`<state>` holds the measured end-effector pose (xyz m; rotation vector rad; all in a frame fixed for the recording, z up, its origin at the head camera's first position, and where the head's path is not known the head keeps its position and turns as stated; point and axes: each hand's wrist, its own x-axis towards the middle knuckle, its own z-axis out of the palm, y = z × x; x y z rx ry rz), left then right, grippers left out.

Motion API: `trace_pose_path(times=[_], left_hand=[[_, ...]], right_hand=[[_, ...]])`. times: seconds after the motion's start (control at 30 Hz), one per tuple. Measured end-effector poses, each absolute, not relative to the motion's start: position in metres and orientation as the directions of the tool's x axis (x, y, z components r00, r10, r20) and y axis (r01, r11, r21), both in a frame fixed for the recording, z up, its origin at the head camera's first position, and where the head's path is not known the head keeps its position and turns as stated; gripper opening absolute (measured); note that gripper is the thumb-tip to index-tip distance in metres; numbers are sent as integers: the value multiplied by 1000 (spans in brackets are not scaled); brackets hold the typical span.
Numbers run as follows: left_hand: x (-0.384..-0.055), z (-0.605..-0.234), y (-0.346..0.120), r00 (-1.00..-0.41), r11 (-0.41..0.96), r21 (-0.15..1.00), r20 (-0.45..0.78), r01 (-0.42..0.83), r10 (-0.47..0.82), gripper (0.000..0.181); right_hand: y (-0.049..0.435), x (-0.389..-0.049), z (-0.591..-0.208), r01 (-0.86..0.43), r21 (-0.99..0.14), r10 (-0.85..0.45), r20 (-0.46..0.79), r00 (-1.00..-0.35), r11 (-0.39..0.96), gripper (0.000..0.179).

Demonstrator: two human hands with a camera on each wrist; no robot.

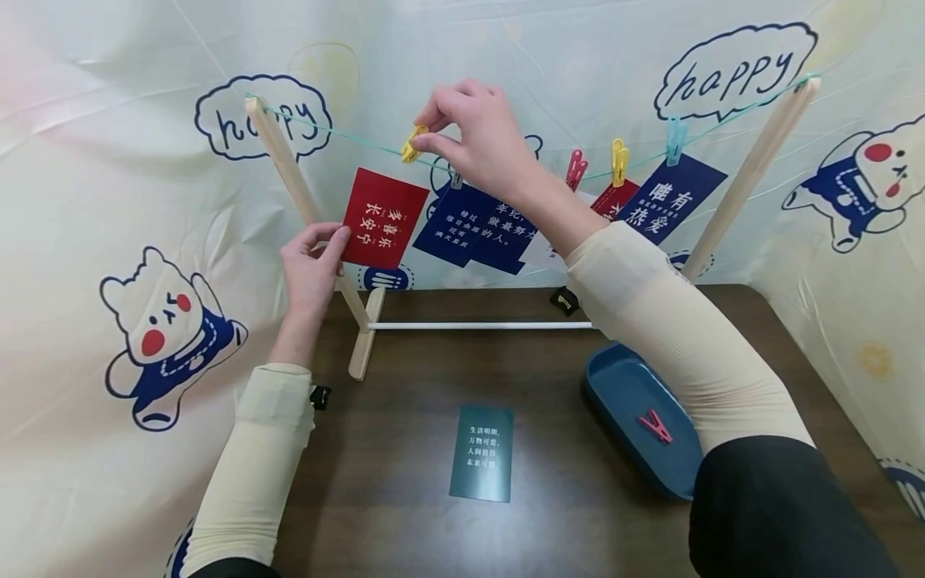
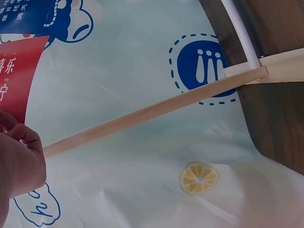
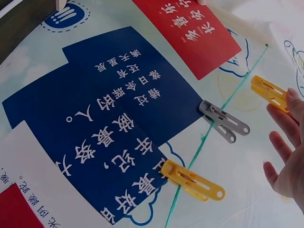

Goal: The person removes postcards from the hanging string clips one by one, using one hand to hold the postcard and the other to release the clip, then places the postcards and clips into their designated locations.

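My left hand (image 1: 309, 265) pinches a red card (image 1: 386, 218) with white writing by its lower left edge, just below the green string (image 1: 354, 137). Above and to the right, my right hand (image 1: 482, 138) pinches a yellow clothespin (image 1: 413, 144) between thumb and fingers, close to the string; the clothespin and red card are apart. Beside the red card hang overlapping dark blue cards (image 3: 137, 85), held on the string by a grey clothespin (image 3: 221, 118) and another yellow clothespin (image 3: 192, 180). My right forearm hides part of the row in the head view.
The string spans two wooden posts (image 1: 751, 178) joined by a white rod (image 1: 477, 326). More clipped cards hang at right, including a blue one (image 1: 668, 201). On the table lie a green card (image 1: 481, 474) and a blue tray (image 1: 605, 401) holding a pink clothespin (image 1: 655, 426).
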<state>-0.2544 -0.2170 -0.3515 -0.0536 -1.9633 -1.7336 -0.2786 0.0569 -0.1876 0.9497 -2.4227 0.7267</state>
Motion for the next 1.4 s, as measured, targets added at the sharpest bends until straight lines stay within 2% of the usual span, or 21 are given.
trace_pose_path(times=[0.33,0.7,0.93,1.17,1.4], left_hand=[[-247,-357,-211,-874,135,914,404,381,-270,16],[-232,-368,-203,-908,152,934,352,324,-226,15],[-221,-373,-197,-937,151,947,306,282,-171,13],[-207,-377,-191,-957,202,943,281,263,-67,27],[-200,-398,-184,-971,208,950,239,234,1,23]], right_hand=[[78,-262,-203,-726,-310,-496,563,-661,614,30],[114,-244,-233,-701,-389,-474,533,-701,598,30],[130,-238,-254,-678,-430,-465,503,-729,597,36],[144,-233,-275,-655,-467,-470,460,-754,594,35],[159,-229,-297,-625,-496,-469,413,-781,603,35]])
